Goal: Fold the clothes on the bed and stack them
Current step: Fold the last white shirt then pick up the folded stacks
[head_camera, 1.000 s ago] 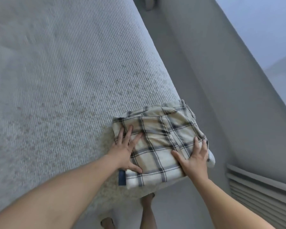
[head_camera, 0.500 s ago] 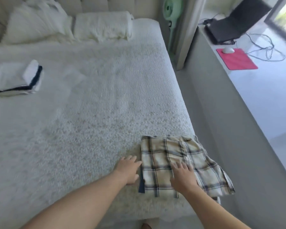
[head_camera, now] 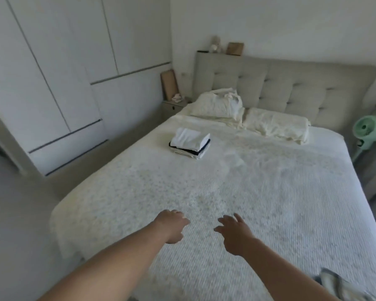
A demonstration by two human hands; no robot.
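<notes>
A small stack of folded clothes [head_camera: 190,142], white with dark edges, lies on the white bed [head_camera: 269,192] toward its far left. The folded plaid garment [head_camera: 339,286] shows only as a corner at the bottom right edge, blurred. My left hand [head_camera: 172,224] and my right hand [head_camera: 234,232] hover over the bedspread near its foot, both empty with fingers loosely spread. They are well short of the stack and apart from the plaid garment.
Two pillows [head_camera: 248,114] lie against the padded headboard [head_camera: 291,83]. White wardrobes [head_camera: 63,83] line the left wall with floor between them and the bed. A green fan [head_camera: 367,129] stands right of the bed, and a nightstand [head_camera: 175,105] stands at the far left.
Both hands have lifted off the plaid garment and swung left over the bedspread. The view has risen and turned left, so the garment slid to the bottom right corner.
</notes>
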